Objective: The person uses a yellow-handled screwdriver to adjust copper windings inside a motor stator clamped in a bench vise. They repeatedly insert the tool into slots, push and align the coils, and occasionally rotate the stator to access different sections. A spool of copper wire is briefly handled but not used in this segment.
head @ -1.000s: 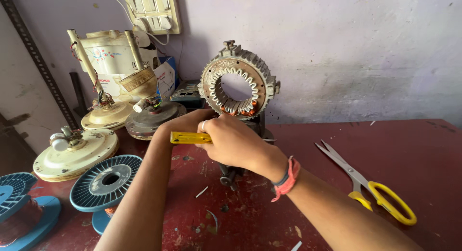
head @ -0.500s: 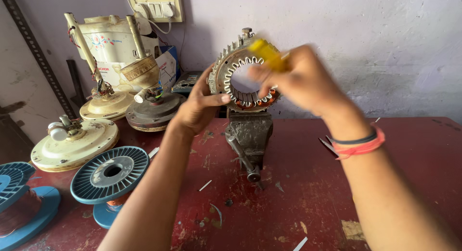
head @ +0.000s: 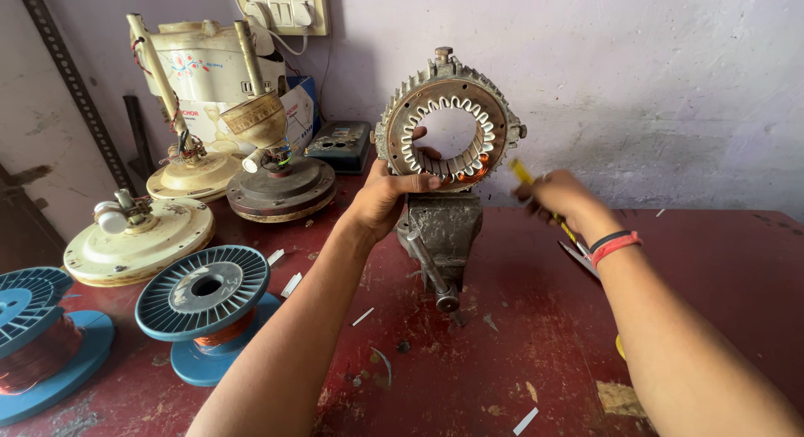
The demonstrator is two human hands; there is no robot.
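A round metal motor stator (head: 452, 123) with white slot liners stands upright, clamped in a grey bench vise (head: 442, 227) on the red table. My left hand (head: 387, 190) grips the stator's lower left rim, fingers reaching into its bore. To the right of the stator, my right hand (head: 559, 194) is closed around a thin yellow tool (head: 523, 172) whose tip points up toward the stator's right side. A red and black band sits on my right wrist.
Blue wire spools (head: 205, 307) (head: 38, 336) with copper wire lie at the left front. Cream and brown ceiling-fan motors (head: 138, 236) (head: 280, 186) stand behind them. Scissors (head: 579, 254) lie partly hidden under my right arm. Paper scraps litter the table (head: 502, 345).
My right hand with the yellow tool has dropped from in front of the stator's top to its right side. My left hand has stayed on the stator's rim.
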